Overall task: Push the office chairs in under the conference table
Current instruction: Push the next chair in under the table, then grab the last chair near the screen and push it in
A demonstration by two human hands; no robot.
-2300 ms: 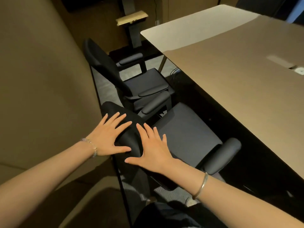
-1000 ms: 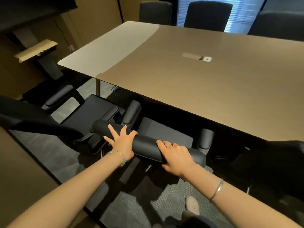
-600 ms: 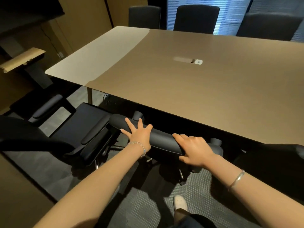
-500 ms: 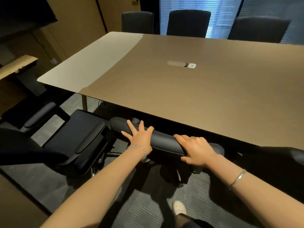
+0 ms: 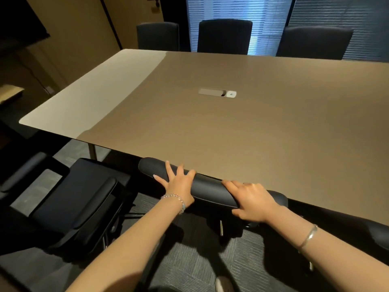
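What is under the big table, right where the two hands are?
A chair: only the top of its backrest shows at the conference table edge, with the left hand and right hand on it. Its seat and armrests are hidden by the tabletop.

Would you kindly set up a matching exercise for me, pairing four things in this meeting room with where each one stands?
Things:
1. held chair
2. left chair
3. white socket
4. three far chairs

Places:
A. in the middle of the table
B. backrest right at the table's near edge
C. in front of the window blinds
D. seat out in the open, not under the table

Pairs: 1-B, 2-D, 3-A, 4-C.
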